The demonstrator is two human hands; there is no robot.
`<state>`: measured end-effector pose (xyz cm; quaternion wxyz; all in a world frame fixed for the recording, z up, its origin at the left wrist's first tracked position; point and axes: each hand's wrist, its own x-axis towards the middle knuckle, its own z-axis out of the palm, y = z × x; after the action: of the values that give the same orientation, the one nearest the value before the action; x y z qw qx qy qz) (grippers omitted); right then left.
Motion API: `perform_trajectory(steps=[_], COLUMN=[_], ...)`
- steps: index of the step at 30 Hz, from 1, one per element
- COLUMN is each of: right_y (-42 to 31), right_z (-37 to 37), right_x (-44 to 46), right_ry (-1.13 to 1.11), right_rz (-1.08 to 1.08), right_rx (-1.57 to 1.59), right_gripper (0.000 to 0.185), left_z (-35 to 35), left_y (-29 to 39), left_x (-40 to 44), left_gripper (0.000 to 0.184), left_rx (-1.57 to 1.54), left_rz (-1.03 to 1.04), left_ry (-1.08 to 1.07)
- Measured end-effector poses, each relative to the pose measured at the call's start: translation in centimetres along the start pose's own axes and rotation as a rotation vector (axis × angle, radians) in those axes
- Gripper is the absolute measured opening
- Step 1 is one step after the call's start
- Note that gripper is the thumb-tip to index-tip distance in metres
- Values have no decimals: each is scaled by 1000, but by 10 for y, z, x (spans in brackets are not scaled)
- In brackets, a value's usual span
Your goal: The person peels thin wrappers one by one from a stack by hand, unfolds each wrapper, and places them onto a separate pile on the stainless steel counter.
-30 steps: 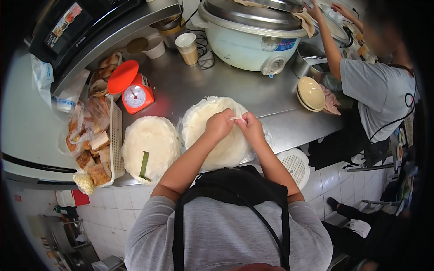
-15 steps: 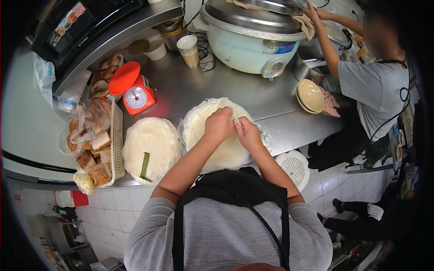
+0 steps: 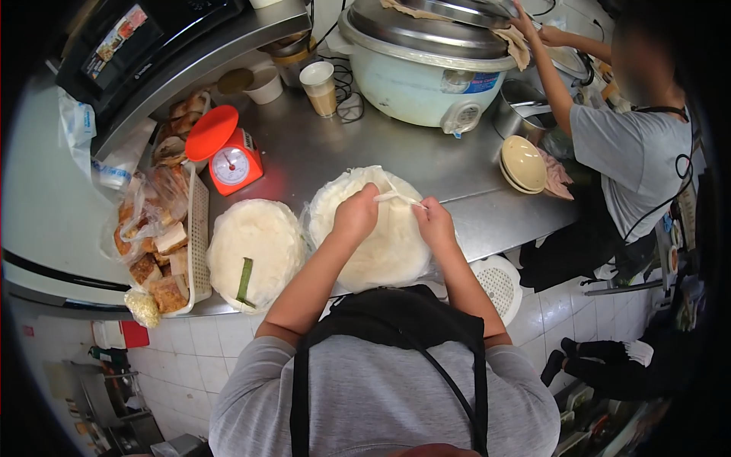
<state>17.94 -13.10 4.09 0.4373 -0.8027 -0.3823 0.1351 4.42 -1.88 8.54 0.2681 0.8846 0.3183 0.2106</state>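
Whitish film (image 3: 397,196), twisted into a narrow strip, is stretched between two bare hands above a round, pale, flat mass (image 3: 384,247) on a stainless-steel tabletop (image 3: 304,156). One end of the strip is pinched by the closed fingers of the left hand (image 3: 356,217), the other by the closed fingers of the right hand (image 3: 435,222); a short gap is left between the hands. Whether the film is plastic cannot be told. The round mass is edged by crumpled, clear wrapping.

Just to the left, a second round, pale mass (image 3: 251,236) is set near the tabletop's front edge, with a narrow green strip (image 3: 244,282) laid on it. Beside that, golden-brown food chunks (image 3: 169,293) are held in a cream plastic basket (image 3: 199,244), partly covered by a clear bag. Behind, a red dial scale (image 3: 234,164), a paper cup (image 3: 320,87) and a large pale-blue rice cooker (image 3: 415,80) are seen. Farther right, stacked cream bowls (image 3: 524,162) are placed near a co-worker in a grey T-shirt (image 3: 628,148).
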Motion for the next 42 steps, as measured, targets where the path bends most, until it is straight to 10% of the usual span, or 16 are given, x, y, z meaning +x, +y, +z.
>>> perform_trajectory(steps=[7,13,42], right_y=[-39,-56,-26], right_z=[10,25,12], right_x=[28,26,9], right_ry=[-71,-100,-16], right_rz=[-262,12,-152], right_rx=[-57,1,205], right_gripper=[16,16,21], left_z=[12,22,2], left_y=[7,5,-34], left_x=[-5,3,1], left_gripper=[8,19,17], left_rx=[-103,-215,-170], left_rz=[93,-5,-66], left_ry=[35,157,94])
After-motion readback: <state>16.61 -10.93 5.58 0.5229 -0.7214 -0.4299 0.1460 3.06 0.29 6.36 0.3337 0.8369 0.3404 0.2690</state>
